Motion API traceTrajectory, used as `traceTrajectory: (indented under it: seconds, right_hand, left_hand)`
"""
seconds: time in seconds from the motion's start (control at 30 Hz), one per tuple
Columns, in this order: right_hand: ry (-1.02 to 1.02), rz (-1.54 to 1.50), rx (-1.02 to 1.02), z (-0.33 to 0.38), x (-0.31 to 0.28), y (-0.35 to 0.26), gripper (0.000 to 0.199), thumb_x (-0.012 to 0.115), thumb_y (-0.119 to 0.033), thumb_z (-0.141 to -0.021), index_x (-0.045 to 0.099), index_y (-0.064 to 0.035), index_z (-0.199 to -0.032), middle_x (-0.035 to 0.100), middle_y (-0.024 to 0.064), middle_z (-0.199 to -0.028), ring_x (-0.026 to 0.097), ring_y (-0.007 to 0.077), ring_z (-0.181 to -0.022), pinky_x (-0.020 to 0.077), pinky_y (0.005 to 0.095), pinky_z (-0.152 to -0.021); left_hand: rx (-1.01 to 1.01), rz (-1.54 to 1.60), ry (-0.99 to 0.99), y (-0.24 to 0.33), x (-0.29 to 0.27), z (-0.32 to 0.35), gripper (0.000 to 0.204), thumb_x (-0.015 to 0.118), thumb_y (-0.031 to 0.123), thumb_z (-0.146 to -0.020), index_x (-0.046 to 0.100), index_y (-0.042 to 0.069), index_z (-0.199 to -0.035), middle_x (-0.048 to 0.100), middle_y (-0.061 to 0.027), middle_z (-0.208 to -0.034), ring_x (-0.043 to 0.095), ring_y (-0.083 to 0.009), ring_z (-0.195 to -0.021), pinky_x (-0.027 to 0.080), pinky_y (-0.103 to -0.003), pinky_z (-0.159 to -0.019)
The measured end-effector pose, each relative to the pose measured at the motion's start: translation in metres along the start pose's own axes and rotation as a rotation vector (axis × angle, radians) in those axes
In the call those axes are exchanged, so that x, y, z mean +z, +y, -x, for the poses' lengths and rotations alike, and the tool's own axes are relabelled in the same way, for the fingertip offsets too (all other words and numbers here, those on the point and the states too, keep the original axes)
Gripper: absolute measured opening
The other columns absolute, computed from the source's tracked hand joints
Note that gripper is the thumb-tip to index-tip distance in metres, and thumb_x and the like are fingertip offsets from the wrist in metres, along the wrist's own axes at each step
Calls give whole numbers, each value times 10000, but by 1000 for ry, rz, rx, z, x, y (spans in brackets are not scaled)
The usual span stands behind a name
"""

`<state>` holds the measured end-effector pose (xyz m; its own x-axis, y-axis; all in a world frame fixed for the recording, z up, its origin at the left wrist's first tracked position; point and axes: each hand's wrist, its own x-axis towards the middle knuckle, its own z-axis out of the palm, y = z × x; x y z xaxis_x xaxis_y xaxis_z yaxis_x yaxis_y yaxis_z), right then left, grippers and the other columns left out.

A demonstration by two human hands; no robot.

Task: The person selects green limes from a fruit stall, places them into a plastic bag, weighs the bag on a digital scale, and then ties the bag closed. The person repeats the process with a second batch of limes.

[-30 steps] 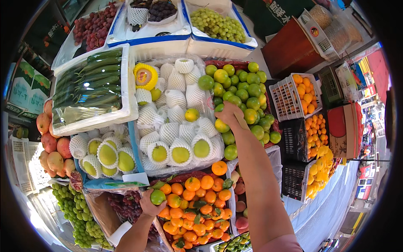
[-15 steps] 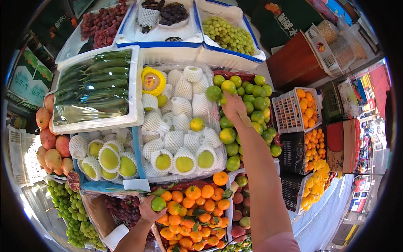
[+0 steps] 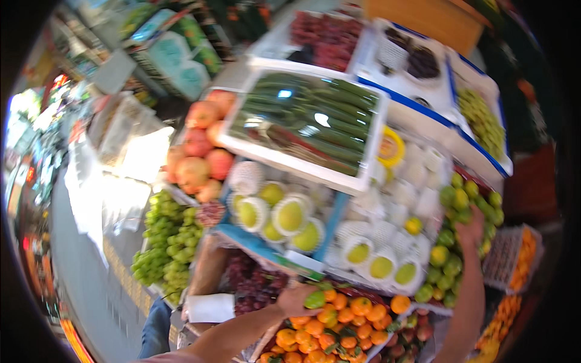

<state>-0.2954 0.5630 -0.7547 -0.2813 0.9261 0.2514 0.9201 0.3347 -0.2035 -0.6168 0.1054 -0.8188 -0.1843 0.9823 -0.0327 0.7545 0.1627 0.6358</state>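
Observation:
My left hand (image 3: 295, 300) is closed round a green citrus fruit (image 3: 315, 299), just above the left edge of a heap of leafy orange mandarins (image 3: 345, 314). At the right, my right hand (image 3: 470, 227) reaches into a pile of green and yellowish citrus (image 3: 445, 263). Its fingertips are blurred among the fruit, so I cannot tell whether they grip one. Beside that pile lie pale fruits in white foam nets (image 3: 381, 266). Dark red grapes (image 3: 251, 284) lie to the left of my left hand.
A film-wrapped white box of long green vegetables (image 3: 302, 124) stands beyond the netted fruit. Pomegranates (image 3: 193, 172) and green grapes (image 3: 169, 236) are at the left. Orange fruit fills a crate (image 3: 502, 257) at the right. Grape boxes (image 3: 417, 109) line the back.
The view has swung left, so the stall appears shifted right and tilted, with more street at the left. My left hand still holds the green citrus; my right hand remains at the citrus pile.

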Motion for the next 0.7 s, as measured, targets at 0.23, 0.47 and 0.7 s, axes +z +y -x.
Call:
traceTrajectory:
  seconds: [0.23,0.47,0.7]
  right_hand:
    - [-184,-1953,790,114,-137,-100,472,581,-465,-873,543,-138,-1210,651,103,-1037,624,277,-767,515,355,-598]
    - [-419,-2275,784,181,-283,-212,612,429,-645,-905,570,-76,-1080,611,151,-895,462,143,-520,355,270,-439]
    - [-142,-2178,666,235,-403,-274,643,409,-655,-900,581,-48,-1027,600,141,-829,426,103,-441,361,248,-403]
  left_hand:
    - [-67,304,-11,9,-6,-4,721,786,476,-673,556,207,-1302,660,-125,-1109,655,-323,-974,551,-408,-789]
    - [-224,339,-123,41,-39,-4,666,771,341,-747,468,83,-1280,608,-206,-1129,626,-401,-967,520,-475,-798]
    - [-182,366,-206,88,-165,150,563,751,262,-731,485,73,-1190,640,-184,-928,647,-351,-860,511,-435,-762]
